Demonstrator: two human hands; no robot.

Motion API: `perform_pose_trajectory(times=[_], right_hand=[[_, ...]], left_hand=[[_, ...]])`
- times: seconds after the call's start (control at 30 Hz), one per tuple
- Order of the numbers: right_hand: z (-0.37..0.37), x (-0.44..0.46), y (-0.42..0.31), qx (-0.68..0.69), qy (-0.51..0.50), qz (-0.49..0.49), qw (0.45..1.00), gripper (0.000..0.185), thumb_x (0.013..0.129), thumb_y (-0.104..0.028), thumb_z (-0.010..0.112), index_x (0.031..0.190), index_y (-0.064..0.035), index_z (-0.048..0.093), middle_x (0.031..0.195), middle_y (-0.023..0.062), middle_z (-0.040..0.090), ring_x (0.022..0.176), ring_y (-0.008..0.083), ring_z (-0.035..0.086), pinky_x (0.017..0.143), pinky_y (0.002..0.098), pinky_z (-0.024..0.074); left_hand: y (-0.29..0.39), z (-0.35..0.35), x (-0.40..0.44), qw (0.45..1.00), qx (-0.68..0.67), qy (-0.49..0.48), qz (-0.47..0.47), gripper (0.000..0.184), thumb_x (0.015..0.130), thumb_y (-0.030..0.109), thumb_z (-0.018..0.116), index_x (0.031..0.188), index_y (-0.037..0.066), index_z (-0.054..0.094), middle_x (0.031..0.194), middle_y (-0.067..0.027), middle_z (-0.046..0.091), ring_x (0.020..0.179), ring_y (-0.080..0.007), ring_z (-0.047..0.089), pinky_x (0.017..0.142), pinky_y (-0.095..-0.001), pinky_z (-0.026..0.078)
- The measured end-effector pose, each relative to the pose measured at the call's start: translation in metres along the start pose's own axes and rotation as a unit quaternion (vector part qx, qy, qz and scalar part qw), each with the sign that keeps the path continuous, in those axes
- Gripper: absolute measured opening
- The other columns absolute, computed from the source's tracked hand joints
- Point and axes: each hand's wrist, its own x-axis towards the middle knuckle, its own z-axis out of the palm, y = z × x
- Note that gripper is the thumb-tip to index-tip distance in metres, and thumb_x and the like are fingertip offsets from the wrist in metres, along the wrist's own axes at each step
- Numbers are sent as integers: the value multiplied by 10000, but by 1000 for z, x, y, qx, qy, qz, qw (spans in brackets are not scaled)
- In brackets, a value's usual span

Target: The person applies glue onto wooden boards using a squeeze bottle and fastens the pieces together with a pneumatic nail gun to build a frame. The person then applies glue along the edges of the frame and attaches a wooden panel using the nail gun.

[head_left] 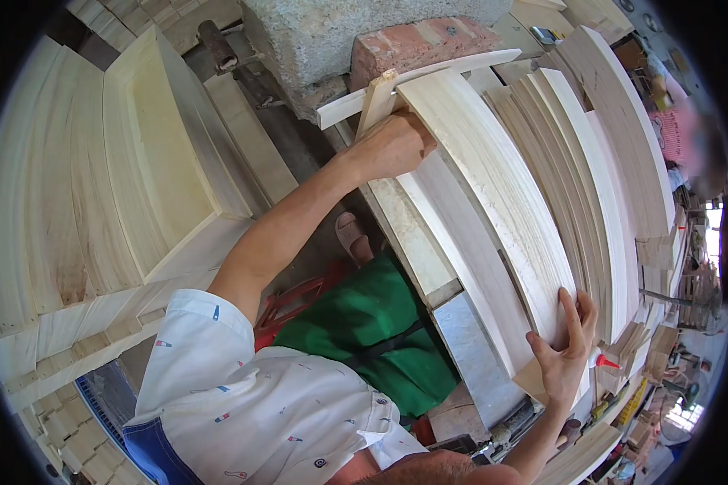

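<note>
Long wooden board (497, 174), pale, streaky grain, smooth-looking face; curved in this view, partly from the wide lens; runs from top centre down to lower right of the frame, above the table (465, 323); left hand (396, 145) at its upper end, fingers curled in at the left edge, grip partly hidden; right hand (565, 347) at its lower end, fingers parted, thumb by the left edge and fingertips by the right, so the end lies between them; strip stack (554, 190) just right of the board; thin crosspiece (477, 61) near its upper end, brick (421, 44) and rough stone block (299, 48) beyond; red-tipped bottle (603, 360) just beside the right hand; green apron (364, 331) at centre.
</note>
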Motion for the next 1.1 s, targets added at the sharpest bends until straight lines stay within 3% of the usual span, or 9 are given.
perform_pose_trajectory(times=[0.07,0.17,0.37,0.47,1.1], right_hand=[[2,1,-1,4,-3,-2,1000,763,529,-92,785,1269,-56,599,1298,161,423,1227,336,432,1044,410,342],[2,-1,3,4,-10,-4,1000,774,523,-75,781,1275,-58,600,1313,166,417,1239,336,428,1052,410,334],[0,1,-1,7,-23,15,1000,808,501,-25,791,1284,-91,606,1348,177,405,1277,347,413,1092,419,307],[0,2,-4,-8,-40,16,999,811,505,-18,805,1286,-102,605,1350,180,402,1282,349,413,1102,427,302],[-1,5,-6,-61,-48,4,997,844,485,-59,836,1289,-176,606,1364,170,428,1271,339,428,1066,446,362]], left_hand=[[-9,15,-2,993,-10,106,41,167,742,28,575,877,-33,653,827,-210,649,790,-379,625,733,-434,513],[-21,25,1,986,17,138,96,174,736,26,577,880,-34,654,838,-214,653,791,-380,627,733,-437,515],[-18,23,-1,984,28,147,94,191,737,25,582,905,-34,651,880,-218,655,837,-376,626,776,-437,508],[-17,23,1,994,13,102,43,203,743,25,578,924,-33,649,892,-217,656,857,-377,627,791,-433,508],[-14,17,-1,990,-28,119,65,215,768,30,583,968,-25,642,939,-228,652,908,-399,613,823,-442,501]])
